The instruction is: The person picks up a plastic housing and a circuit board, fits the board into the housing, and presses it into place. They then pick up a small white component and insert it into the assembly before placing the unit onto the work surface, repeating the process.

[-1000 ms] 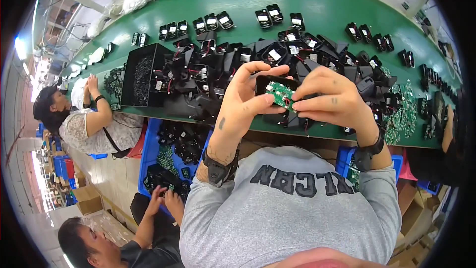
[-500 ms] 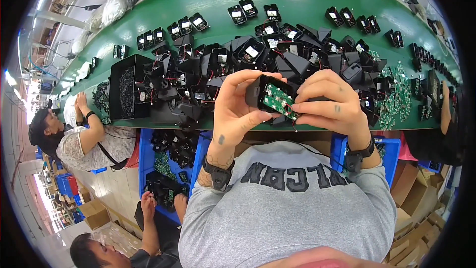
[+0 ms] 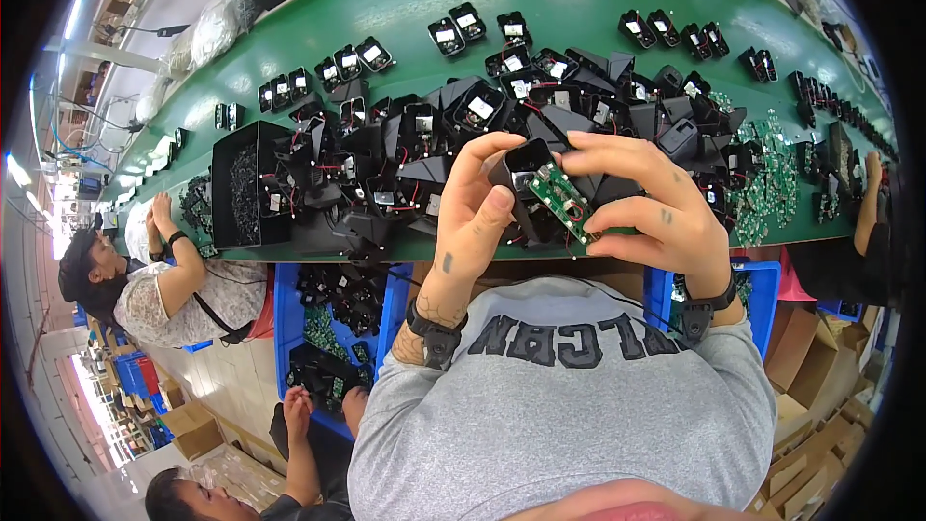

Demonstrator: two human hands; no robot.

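A black plastic housing is gripped by my left hand, fingers behind it and thumb along its near side. Between the fingers and thumb of my right hand is a green circuit board with a red wire on it. The board stands tilted at the housing's open side, and part of the housing's inside shows beside it. Whether a wire joins the two I cannot tell. Just beyond my hands lies a heap of black housings with red wires and white labels.
Loose green circuit boards are piled on the green table to the right. A black bin of small dark parts stands left. Blue crates sit below the table edge. Co-workers are at the left, lower left and right.
The circuit board has swung toward the right, baring more of the housing's inside. My left thumb has lifted, and both hands have shifted slightly right.
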